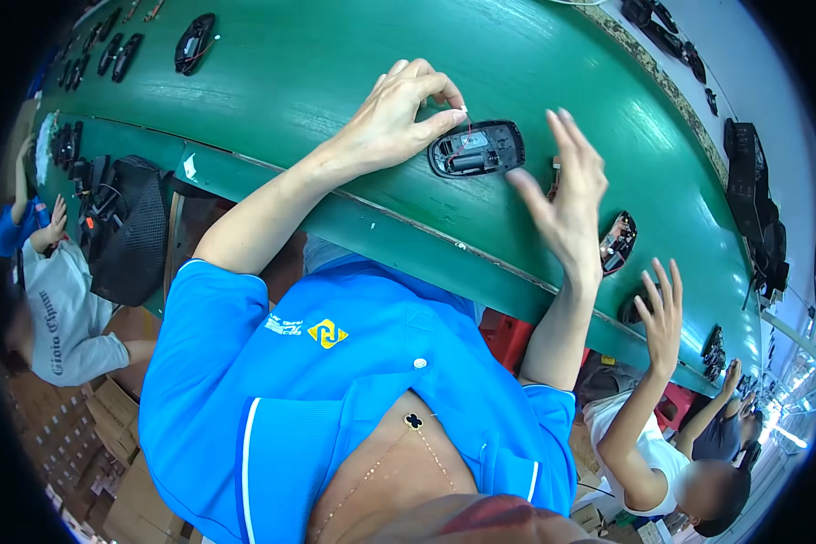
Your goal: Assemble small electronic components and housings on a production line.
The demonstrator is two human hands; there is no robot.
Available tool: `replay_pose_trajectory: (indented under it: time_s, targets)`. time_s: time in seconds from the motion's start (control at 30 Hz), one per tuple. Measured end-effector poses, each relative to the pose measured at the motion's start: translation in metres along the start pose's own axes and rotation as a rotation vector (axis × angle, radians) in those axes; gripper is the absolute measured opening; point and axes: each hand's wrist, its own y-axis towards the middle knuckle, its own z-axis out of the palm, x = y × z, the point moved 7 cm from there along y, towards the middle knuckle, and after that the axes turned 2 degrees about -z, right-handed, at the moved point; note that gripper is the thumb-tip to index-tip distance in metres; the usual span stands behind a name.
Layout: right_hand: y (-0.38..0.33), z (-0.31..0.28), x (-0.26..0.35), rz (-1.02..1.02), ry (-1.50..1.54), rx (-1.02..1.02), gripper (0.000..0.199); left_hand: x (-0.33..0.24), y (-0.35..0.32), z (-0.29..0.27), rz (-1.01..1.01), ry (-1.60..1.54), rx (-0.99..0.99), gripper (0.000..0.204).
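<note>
A black rounded plastic housing [477, 149] lies on the green table in front of me, its inside facing up. It holds a pale plate, a dark cylinder and thin red wires. At its upper left edge, my left hand [397, 111] pinches a small white connector [464, 110] between thumb and forefinger, with a thin wire running from it toward the housing. My right hand [567, 186] is open at the housing's right, fingers apart and raised. Its thumb tip is close to the housing's rim; whether they touch I cannot tell.
The green table [335, 54] curves across the view. Another black housing with wires [194, 43] lies far left, with several dark parts beyond. To the right are an opened device [618, 243] and a co-worker's raised hand [664, 317]. Another person [63, 299] is at the left.
</note>
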Motion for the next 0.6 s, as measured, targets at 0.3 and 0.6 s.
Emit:
replay_pose_trajectory:
  time_s: [0.3, 0.6]
  targets:
    - [-0.002, 0.026, 0.023, -0.130, 0.132, 0.214, 0.073, -0.060, -0.035, 0.012, 0.523, 0.143, -0.179, 0.015]
    - [-0.033, -0.009, 0.000, 0.087, 0.149, 0.024, 0.074, -0.032, -0.043, -0.002, 0.361, -0.077, -0.145, 0.018]
